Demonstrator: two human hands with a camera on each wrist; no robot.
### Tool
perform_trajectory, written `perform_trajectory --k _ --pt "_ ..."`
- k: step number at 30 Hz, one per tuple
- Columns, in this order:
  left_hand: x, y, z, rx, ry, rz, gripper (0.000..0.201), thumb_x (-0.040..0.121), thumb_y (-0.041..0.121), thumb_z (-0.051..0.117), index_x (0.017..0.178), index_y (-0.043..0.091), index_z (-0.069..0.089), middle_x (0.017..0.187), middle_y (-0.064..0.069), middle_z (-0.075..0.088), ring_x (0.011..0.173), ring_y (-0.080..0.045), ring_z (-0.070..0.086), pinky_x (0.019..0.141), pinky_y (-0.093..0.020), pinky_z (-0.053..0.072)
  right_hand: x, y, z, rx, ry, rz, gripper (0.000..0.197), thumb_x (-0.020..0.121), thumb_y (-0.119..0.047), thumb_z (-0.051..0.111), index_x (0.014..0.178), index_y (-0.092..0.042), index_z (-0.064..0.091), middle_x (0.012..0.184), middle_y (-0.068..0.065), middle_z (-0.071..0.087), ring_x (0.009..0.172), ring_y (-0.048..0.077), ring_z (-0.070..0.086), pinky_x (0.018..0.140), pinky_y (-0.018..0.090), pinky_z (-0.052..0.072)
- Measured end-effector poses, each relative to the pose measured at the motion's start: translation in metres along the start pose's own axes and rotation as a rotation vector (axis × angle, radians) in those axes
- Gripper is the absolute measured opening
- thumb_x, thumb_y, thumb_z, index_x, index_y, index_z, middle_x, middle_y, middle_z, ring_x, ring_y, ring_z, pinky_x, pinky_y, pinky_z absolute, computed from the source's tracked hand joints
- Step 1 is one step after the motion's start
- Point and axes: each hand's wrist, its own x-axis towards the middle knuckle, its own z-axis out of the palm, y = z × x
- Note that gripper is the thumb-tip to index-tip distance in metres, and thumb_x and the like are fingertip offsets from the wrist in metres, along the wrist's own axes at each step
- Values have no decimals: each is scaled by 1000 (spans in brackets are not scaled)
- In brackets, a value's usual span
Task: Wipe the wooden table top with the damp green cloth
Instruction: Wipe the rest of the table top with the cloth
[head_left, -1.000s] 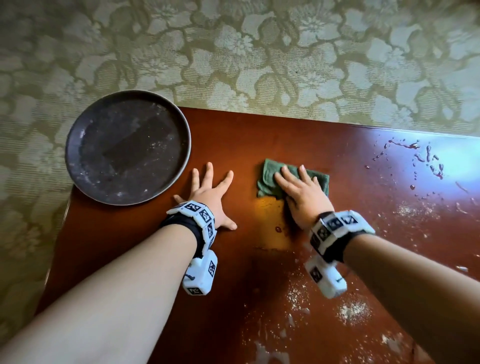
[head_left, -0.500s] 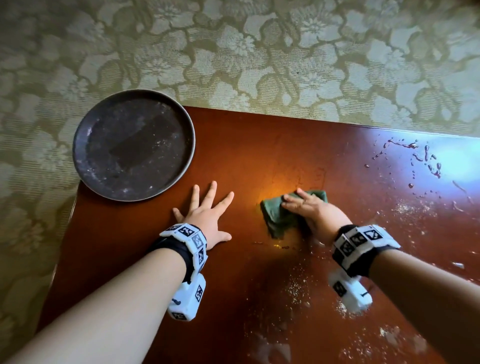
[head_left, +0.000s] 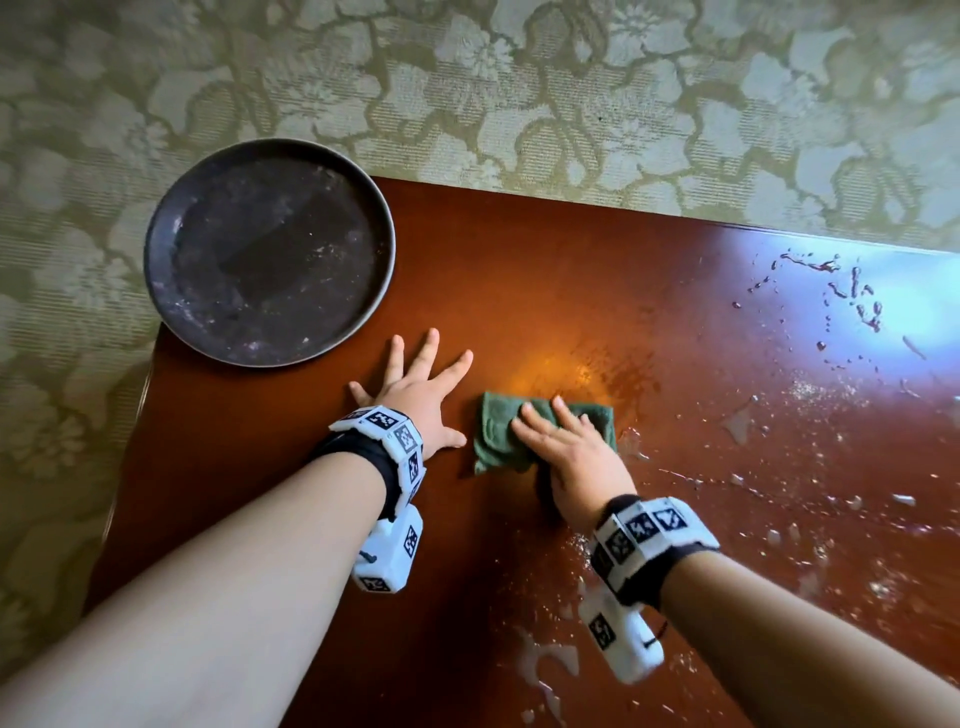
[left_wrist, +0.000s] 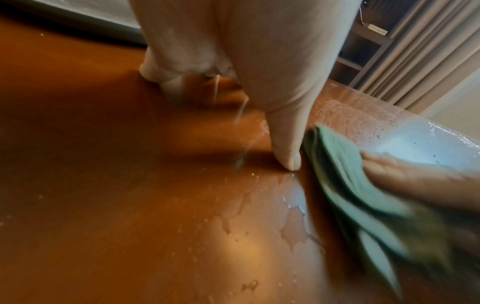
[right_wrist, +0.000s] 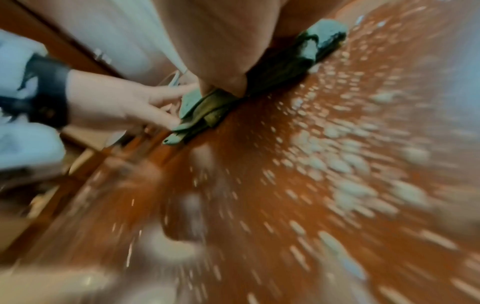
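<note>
Right hand (head_left: 576, 457) lies flat on the cloth (head_left: 498, 436), fingers straight and a little spread, pressing it to the table (head_left: 597, 291) rather than gripping it. Beneath both hands the table runs off widest to that hand's right, where its glossy red-brown top carries white crumbs and pale smears (head_left: 810, 525), and farther out a scatter of dark red droplets (head_left: 852, 296) near the far edge. Ahead of the fingers the wood looks cleaner, with a faint wet sheen. Beyond the left hand (head_left: 415, 400), at the table's far left corner, sits a round dark tray (head_left: 171, 234), well apart from the cloth.

That left hand is splayed palm-down on bare wood, fingers apart, holding nothing; its thumb tip lies just beside the cloth's left edge, and the left wrist view cannot settle whether they touch.

The cloth is folded into a thick pad, its long axis across the right hand's fingers, left to right, with its left end poking out past them. The right wrist view is smeared with blur, which suggests the stroke is in progress.

Most of the remaining dirt lies to the right of and nearer than the cloth, so the coming strokes probably need to sweep rightward and back toward the body; the right hand is the one on the cloth and nearer that mess
</note>
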Motion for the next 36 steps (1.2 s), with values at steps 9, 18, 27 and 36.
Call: perform_trajectory --k 9,18,27,36 --pt "-10 -3 4 69 -46 21 116 73 47 82 147 59 -6 155 16 -36 145 -28 -30 106 -77 9 -32 25 -20 114 139 -284 44 74 6 48 108 -13 70 117 2 64 114 16 56 105 35 39" --pt "-17 2 9 66 -24 -4 113 76 44 82 148 58 -4 156 16 -32 146 -26 -27 105 -78 15 18 40 -43 28 221 359 67 83 8 38 141 -25 36 152 -4 26 142 31 14 113 44 23" --pt "-30 -1 22 40 -11 -6 91 88 46 68 149 57 1 158 16 -28 147 -24 -25 107 -76 14 -43 -15 17 -138 -117 69 76 83 1 41 147 -31 15 156 -11 5 142 25 -11 116 44 5" --pt "-48 -30 30 25 -22 -87 110 78 48 78 148 57 -7 156 15 -33 146 -27 -28 106 -77 15 -49 6 -18 67 66 -161 58 78 13 55 123 -23 61 133 -4 54 124 12 47 105 39 40"
